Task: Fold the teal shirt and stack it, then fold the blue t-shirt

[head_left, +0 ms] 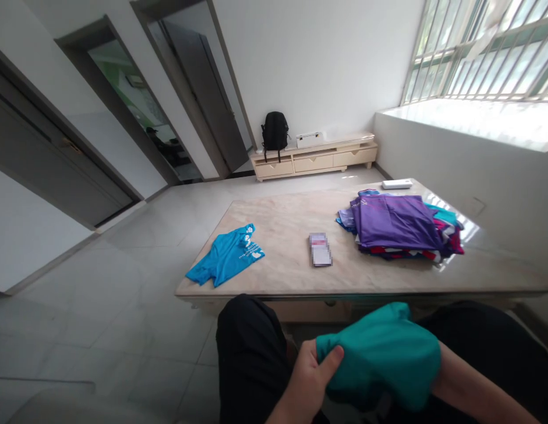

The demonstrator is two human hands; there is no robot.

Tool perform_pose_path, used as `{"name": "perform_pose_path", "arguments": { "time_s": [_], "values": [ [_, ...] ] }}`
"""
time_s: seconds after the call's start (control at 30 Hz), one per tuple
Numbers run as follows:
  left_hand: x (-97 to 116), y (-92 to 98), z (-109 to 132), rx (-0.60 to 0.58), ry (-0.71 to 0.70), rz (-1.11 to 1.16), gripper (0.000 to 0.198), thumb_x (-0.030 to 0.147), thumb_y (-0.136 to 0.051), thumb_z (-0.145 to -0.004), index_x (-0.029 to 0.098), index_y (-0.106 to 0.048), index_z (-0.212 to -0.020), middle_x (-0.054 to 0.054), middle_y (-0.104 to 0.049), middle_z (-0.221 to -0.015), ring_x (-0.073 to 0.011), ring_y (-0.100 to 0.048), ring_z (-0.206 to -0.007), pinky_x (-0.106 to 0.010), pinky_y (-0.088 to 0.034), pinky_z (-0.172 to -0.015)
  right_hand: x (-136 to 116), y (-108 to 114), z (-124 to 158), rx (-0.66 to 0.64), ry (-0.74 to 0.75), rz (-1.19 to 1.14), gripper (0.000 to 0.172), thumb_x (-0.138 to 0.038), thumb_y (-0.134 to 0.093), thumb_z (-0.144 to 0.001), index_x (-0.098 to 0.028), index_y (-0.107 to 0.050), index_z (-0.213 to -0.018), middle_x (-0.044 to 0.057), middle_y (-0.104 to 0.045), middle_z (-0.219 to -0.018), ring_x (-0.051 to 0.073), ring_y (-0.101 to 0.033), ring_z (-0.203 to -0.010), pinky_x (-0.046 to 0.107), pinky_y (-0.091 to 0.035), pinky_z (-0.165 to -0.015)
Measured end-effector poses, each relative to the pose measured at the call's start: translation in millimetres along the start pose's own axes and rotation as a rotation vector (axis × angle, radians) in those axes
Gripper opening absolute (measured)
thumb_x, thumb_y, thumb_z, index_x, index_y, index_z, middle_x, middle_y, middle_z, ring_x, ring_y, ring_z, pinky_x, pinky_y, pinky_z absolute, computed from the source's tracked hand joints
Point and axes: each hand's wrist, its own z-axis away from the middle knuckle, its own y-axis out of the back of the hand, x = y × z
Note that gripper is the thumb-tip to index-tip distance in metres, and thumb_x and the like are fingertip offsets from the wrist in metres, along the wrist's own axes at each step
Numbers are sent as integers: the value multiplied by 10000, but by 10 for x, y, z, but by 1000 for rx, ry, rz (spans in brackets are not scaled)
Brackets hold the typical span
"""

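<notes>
A teal garment (379, 353) hangs between my hands above my lap, in front of the table. My left hand (311, 371) pinches its left edge, thumb on top and the fingers behind the cloth. From the right, my right forearm (472, 377) goes in under the fabric, which covers the right hand, so its fingers are hidden. A blue T-shirt (229, 256) with white lettering lies on the table's left part. On the right is a stack of clothes with a folded purple garment (397, 221) on top.
The marble-patterned table (282, 221) stands just beyond my knees. A blurred phone-like item (320, 250) lies mid-table, and a white oblong object (397, 184) near the far right corner. Against the wall, a low cabinet (315, 162) carries a black backpack (275, 131).
</notes>
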Motion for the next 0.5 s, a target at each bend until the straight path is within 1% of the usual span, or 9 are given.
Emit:
{"name": "perform_pose_path", "arguments": {
  "time_s": [0.03,0.1,0.17,0.23,0.3,0.33,0.37,0.43,0.5],
  "values": [
    [-10,-23,-23,27,13,53,565,606,-905,-669,147,-702,-929,-51,-759,-854,-206,-694,-792,-324,-584,-752,-2,28,20,-64,-96,-102,441,-633,-692,-837,-228,-834,-937,128,-813,-1026,334,-776,-947,462,-611,-878],
    [-49,-63,-56,68,34,111,592,616,-923,-627,150,-685,-904,-34,-750,-811,-189,-689,-758,-310,-585,-730,-41,16,61,-191,-198,-262,525,-643,-617,-888,-202,-791,-1113,140,-776,-1183,336,-725,-1130,501,-541,-1027],
    [-82,-91,-65,93,13,80,600,630,-919,-621,153,-701,-912,-42,-763,-839,-203,-700,-798,-315,-593,-762,-95,-76,101,-221,-154,-316,638,-700,-520,-923,-190,-746,-1233,152,-731,-1293,337,-659,-1259,512,-479,-1104],
    [-75,-102,-57,86,-60,-37,555,639,-884,-672,152,-738,-896,-62,-776,-864,-225,-707,-827,-325,-597,-782,-129,-199,128,-209,-48,-330,656,-706,-517,-926,-193,-723,-1281,156,-690,-1368,337,-606,-1333,502,-442,-1146],
    [-24,-96,-50,61,-171,-195,480,620,-839,-744,156,-773,-847,-76,-779,-846,-249,-710,-819,-338,-599,-778,-121,-293,126,-145,29,-341,601,-630,-645,-892,-227,-685,-1335,144,-675,-1397,345,-605,-1333,507,-455,-1136],
    [8,-86,-51,42,-234,-275,444,599,-819,-777,160,-786,-829,-82,-780,-841,-261,-713,-820,-347,-600,-785,-101,-317,110,-99,34,-333,606,-571,-730,-853,-242,-663,-1357,140,-682,-1387,353,-624,-1307,512,-484,-1108],
    [38,-72,-56,20,-294,-345,414,577,-797,-809,164,-798,-832,-89,-784,-851,-274,-718,-834,-357,-599,-807,-75,-323,87,-47,23,-314,649,-515,-806,-801,-249,-644,-1369,138,-700,-1358,361,-654,-1262,513,-522,-1065],
    [72,-33,-73,-13,-371,-432,389,551,-739,-872,172,-817,-905,-105,-797,-921,-295,-732,-897,-378,-592,-879,-24,-296,32,60,-3,-251,784,-453,-906,-702,-232,-609,-1393,135,-748,-1257,364,-718,-1135,487,-589,-961],
    [59,20,-86,-8,-377,-456,420,557,-681,-916,170,-818,-1002,-125,-802,-1005,-310,-739,-961,-395,-584,-929,-5,-250,-3,123,20,-187,945,-448,-935,-668,-209,-521,-1482,120,-788,-1122,345,-756,-1007,450,-623,-876]
  ]
}}
